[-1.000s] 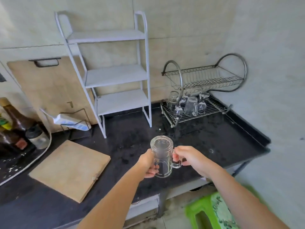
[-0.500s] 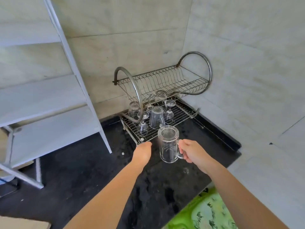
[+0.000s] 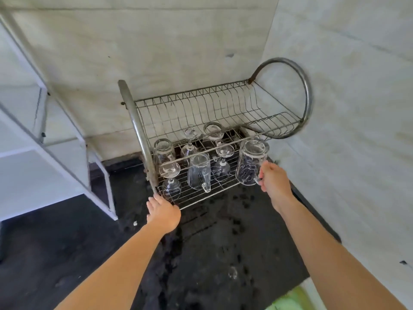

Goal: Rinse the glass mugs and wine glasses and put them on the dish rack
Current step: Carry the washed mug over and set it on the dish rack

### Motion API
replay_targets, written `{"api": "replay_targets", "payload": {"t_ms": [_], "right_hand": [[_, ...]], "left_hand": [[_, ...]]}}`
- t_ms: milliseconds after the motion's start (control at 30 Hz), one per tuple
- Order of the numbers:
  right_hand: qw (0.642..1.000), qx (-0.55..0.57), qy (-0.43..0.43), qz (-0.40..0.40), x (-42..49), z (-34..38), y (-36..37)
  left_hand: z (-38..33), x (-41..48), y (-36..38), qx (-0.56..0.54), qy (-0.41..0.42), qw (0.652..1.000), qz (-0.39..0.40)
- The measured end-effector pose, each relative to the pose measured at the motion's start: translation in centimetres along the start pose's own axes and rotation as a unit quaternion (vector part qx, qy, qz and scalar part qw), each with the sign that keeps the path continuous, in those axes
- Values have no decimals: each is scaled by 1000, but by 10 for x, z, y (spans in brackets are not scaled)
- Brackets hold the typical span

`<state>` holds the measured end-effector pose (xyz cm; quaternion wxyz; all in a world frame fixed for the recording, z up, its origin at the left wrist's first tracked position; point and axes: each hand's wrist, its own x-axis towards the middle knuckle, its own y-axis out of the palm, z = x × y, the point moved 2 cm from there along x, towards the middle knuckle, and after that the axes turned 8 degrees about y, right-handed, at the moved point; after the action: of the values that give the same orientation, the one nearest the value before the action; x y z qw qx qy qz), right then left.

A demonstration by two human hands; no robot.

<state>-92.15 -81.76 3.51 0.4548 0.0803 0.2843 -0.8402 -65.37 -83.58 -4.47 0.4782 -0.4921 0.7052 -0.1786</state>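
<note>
Both arms reach forward; the left hand [image 3: 163, 212] rests knuckles-up with fingers bent, the right hand [image 3: 275, 178] farther out, fingers curled in a pinch.

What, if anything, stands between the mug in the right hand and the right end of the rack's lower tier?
Nothing visible does. The glass mug, held by its handle in the right hand, is at the bare right end of the dish rack's lower tier. The nearest wine glass stands to its left.
</note>
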Motion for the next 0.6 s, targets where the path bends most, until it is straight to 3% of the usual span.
{"api": "replay_targets", "payload": {"t_ms": [167, 300, 600], "right_hand": [[997, 67, 26, 12, 48, 1, 20], [990, 118, 69, 20, 64, -1, 33], [996, 65, 64, 26, 73, -6, 41]], "left_hand": [[4, 10, 5, 21, 2, 999, 33], [13, 15, 8, 0, 8, 1000, 13], [4, 6, 4, -32, -7, 999, 24]]}}
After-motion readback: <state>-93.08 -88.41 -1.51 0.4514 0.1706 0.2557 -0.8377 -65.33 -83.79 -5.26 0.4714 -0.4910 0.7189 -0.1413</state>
